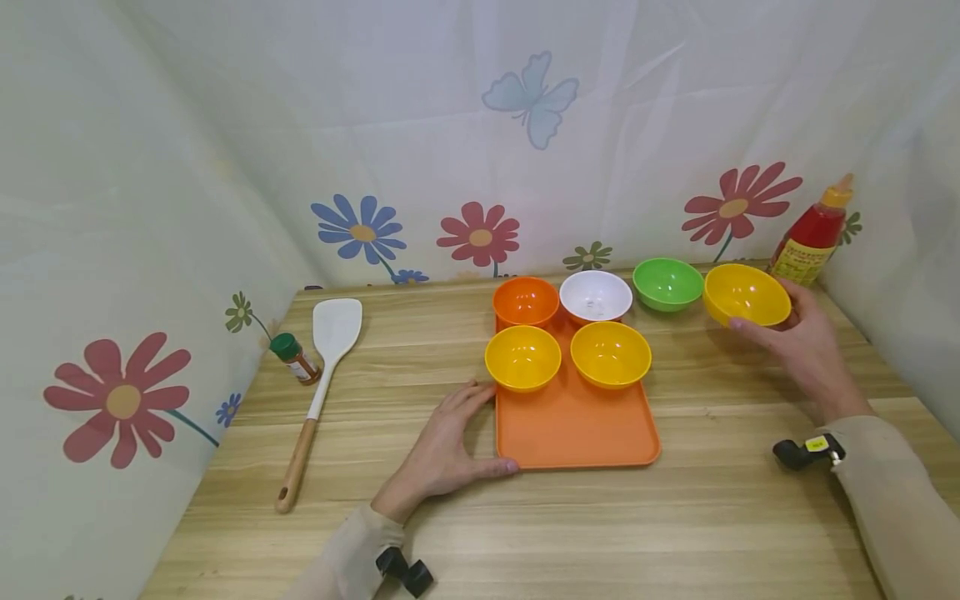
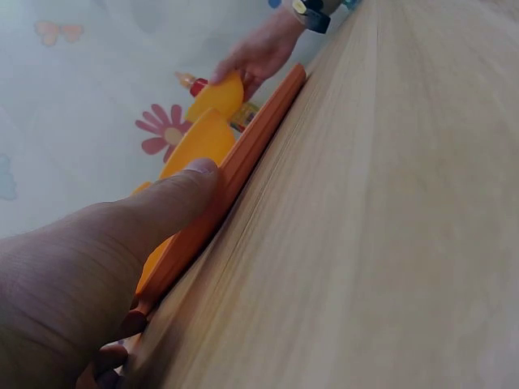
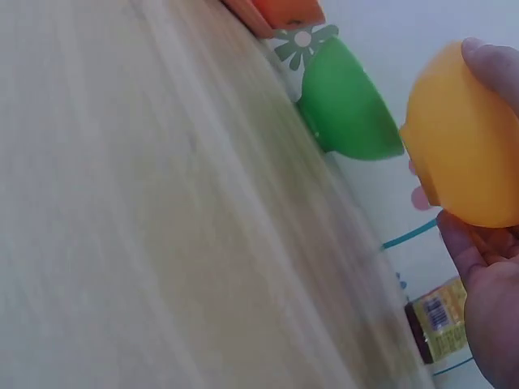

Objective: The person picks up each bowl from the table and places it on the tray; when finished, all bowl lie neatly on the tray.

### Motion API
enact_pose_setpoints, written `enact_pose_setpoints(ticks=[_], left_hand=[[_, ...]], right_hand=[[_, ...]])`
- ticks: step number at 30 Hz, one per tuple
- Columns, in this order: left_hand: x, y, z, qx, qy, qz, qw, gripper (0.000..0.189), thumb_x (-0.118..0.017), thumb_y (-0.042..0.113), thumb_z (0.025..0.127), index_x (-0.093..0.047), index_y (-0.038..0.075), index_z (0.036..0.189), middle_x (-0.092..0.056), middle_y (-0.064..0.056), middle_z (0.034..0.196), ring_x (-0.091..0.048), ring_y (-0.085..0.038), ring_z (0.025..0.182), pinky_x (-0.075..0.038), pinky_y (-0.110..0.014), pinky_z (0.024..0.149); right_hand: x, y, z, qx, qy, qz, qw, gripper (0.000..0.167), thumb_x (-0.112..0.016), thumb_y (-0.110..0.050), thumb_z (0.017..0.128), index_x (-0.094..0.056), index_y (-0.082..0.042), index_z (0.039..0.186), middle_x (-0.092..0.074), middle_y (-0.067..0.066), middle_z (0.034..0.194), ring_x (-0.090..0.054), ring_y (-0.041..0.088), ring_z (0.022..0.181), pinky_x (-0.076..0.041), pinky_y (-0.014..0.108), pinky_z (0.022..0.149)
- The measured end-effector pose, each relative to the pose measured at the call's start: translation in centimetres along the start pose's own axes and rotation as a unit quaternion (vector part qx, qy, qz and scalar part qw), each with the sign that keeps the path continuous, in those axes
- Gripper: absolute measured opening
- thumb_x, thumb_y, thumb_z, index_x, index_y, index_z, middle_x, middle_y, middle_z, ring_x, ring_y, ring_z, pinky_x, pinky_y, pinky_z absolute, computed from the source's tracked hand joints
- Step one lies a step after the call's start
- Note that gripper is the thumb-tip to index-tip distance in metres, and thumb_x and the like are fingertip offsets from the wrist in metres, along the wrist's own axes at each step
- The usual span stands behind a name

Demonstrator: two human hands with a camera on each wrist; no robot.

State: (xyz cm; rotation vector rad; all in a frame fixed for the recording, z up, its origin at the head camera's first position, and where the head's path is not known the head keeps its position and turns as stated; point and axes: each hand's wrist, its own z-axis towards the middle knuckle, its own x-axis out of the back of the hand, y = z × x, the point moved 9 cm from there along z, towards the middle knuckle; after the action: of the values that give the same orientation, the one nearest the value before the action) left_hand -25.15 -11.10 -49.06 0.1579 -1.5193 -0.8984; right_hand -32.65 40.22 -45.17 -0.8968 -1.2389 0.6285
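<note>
My right hand [image 1: 813, 350] grips a yellow bowl [image 1: 747, 296] by its side, thumb near the rim and fingers beneath. In the right wrist view that yellow bowl [image 3: 462, 142] is off the table, beside a green bowl [image 3: 345, 105] standing on the wood. At the front left corner of an orange tray [image 1: 573, 429], my left hand [image 1: 442, 450] touches the edges, its thumb along the front and its fingers by the left side. On the tray's far half are an orange bowl [image 1: 526, 302], a white bowl [image 1: 596, 296] and two yellow bowls [image 1: 522, 358].
A red sauce bottle [image 1: 808, 237] with a yellow cap stands at the back right. To the left lie a white spatula [image 1: 333, 333] with a wooden handle and a small green-capped jar [image 1: 295, 358]. A flower-printed curtain [image 1: 420, 125] hangs behind the table.
</note>
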Motion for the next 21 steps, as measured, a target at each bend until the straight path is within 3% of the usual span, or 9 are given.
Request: enact_pose_setpoints(ticks=[3, 6, 8, 16, 21], left_hand=[[0.0, 0.0, 0.0, 0.001, -0.001, 0.000, 1.0000, 0.119, -0.088, 0.080, 0.078, -0.044, 0.023, 0.173, -0.041, 0.000, 0.178, -0.027, -0.030, 0.169, -0.026, -0.063, 0.135], [0.0, 0.0, -0.1, 0.002, -0.001, -0.001, 1.0000, 0.119, -0.088, 0.080, 0.078, -0.043, 0.023, 0.173, -0.041, -0.001, 0.178, -0.027, -0.029, 0.169, -0.026, -0.063, 0.135], [0.0, 0.0, -0.1, 0.003, -0.001, -0.001, 1.0000, 0.119, -0.088, 0.079, 0.078, -0.043, 0.023, 0.173, -0.041, -0.001, 0.178, -0.027, -0.028, 0.169, -0.026, -0.063, 0.135], [0.0, 0.0, 0.0, 0.002, 0.000, -0.001, 1.0000, 0.119, -0.089, 0.079, 0.078, -0.043, 0.024, 0.173, -0.040, -0.001, 0.179, -0.027, -0.029, 0.169, -0.026, -0.063, 0.135], [0.0, 0.0, 0.0, 0.001, 0.000, 0.000, 1.0000, 0.119, -0.089, 0.079, 0.078, -0.043, 0.023, 0.173, -0.040, 0.000, 0.178, -0.027, -0.028, 0.169, -0.026, -0.062, 0.135]], right_hand=[[0.2, -1.0, -0.1, 0.012, 0.005, 0.002, 0.9999, 0.112, -0.080, -0.064, 0.096, -0.018, -0.022, 0.179, -0.031, 0.019, 0.177, -0.040, 0.040, 0.149, -0.041, 0.033, 0.128], [0.2, -2.0, -0.3, 0.030, 0.009, 0.006, 0.9995, 0.106, -0.080, -0.058, 0.098, -0.021, -0.022, 0.179, -0.033, 0.019, 0.175, -0.042, 0.036, 0.145, -0.044, 0.014, 0.116], [0.1, -2.9, -0.4, 0.038, 0.009, 0.008, 0.9992, 0.102, -0.080, -0.055, 0.100, -0.023, -0.022, 0.178, -0.036, 0.018, 0.174, -0.043, 0.036, 0.145, -0.045, 0.009, 0.110], [-0.8, -6.4, -1.6, 0.060, -0.010, -0.005, 0.9981, 0.106, -0.084, -0.053, 0.097, -0.024, -0.020, 0.178, -0.038, 0.018, 0.173, -0.045, 0.039, 0.148, -0.047, 0.011, 0.108], [-1.4, -8.7, -2.5, 0.095, -0.013, 0.017, 0.9952, 0.101, -0.087, -0.040, 0.099, -0.027, -0.019, 0.177, -0.041, 0.016, 0.171, -0.047, 0.034, 0.148, -0.045, 0.007, 0.108]])
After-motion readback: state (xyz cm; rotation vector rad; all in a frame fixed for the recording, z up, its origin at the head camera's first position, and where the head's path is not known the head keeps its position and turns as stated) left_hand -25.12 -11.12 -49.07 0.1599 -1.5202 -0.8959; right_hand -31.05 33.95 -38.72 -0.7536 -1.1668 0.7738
